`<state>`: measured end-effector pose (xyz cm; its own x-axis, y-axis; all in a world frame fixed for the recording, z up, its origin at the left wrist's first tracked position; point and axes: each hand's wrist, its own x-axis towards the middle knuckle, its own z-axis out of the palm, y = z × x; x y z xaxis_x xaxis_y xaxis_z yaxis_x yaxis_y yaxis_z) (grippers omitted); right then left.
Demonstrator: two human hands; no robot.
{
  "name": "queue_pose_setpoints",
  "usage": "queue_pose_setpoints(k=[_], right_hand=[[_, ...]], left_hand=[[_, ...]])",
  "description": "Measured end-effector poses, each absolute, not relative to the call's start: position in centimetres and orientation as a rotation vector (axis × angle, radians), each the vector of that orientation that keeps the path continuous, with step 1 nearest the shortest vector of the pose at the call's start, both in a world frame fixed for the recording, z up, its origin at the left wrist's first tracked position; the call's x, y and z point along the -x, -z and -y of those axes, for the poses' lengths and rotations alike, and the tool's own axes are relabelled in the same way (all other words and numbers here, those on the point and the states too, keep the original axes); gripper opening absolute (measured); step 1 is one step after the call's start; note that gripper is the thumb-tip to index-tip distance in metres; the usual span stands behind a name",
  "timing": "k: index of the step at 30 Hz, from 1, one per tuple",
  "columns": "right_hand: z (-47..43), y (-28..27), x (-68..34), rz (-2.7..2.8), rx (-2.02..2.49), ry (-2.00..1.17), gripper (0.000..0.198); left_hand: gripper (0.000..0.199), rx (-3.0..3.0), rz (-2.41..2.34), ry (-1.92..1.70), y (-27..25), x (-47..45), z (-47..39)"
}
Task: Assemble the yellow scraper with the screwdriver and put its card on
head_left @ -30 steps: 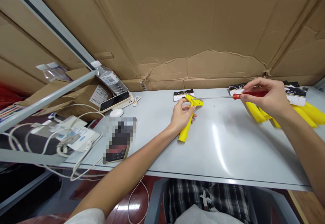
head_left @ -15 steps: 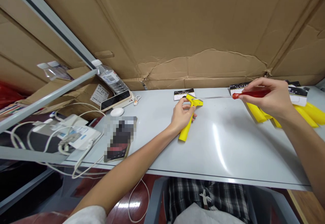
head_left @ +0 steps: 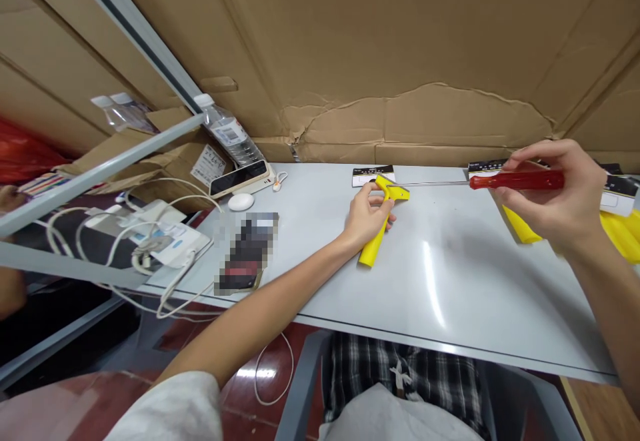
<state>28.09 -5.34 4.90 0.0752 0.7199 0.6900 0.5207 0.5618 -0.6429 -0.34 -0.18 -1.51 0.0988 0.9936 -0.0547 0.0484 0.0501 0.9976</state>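
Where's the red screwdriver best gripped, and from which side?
Probably take the screwdriver by its thick red handle, coming from the right, as the right hand does. The handle points right, away from the yellow tool in the left hand; the thin metal shaft reaches left toward that tool and offers less to grip.

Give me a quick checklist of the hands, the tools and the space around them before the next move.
1. Left hand gripping the yellow tool: ok.
2. Right hand holding the screwdriver by its red handle: ok.
3. Screwdriver shaft directed at the yellow tool's head: ok.
4. Screwdriver tip properly seated: cannot tell, too small to make out.
5. Plastic bottle with the label, clear of both hands: ok, off to the left.
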Motion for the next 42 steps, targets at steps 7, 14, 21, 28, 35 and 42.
queue_pose_setpoints(k=[7, 14, 21, 28, 35, 42], right_hand=[[4.7, -5.1, -27.5, 1.452, 1.053, -0.317, 0.053], [4.8, -4.4, -27.6, 1.453, 1.150, -0.213, 0.041], [3.9, -4.0, -28.4, 1.584, 0.971, -0.206, 0.052], [3.6, -3.6, -28.2, 1.439, 1.169, -0.174, 0.045], [3.0, -3.5, -28.6, 1.344, 1.224, -0.245, 0.047], [3.0, -3.8, -28.7, 1.317, 1.159, -0.199, 0.050]], left_hand=[[0.031, -1.247, -1.190, -1.072, 1.5, 0.3, 0.2], [0.031, -1.257, -1.194, -1.069, 1.3, 0.4, 0.3], [0.031, -1.261, -1.199, -1.062, 1.4, 0.4, 0.3], [0.028, -1.249, -1.192, -1.060, 1.3, 0.3, 0.3], [0.028, -1.209, -1.183, -1.048, 0.5, 0.3, 0.5], [0.028, -1.217, -1.157, -1.033, 0.2, 0.4, 0.6]])
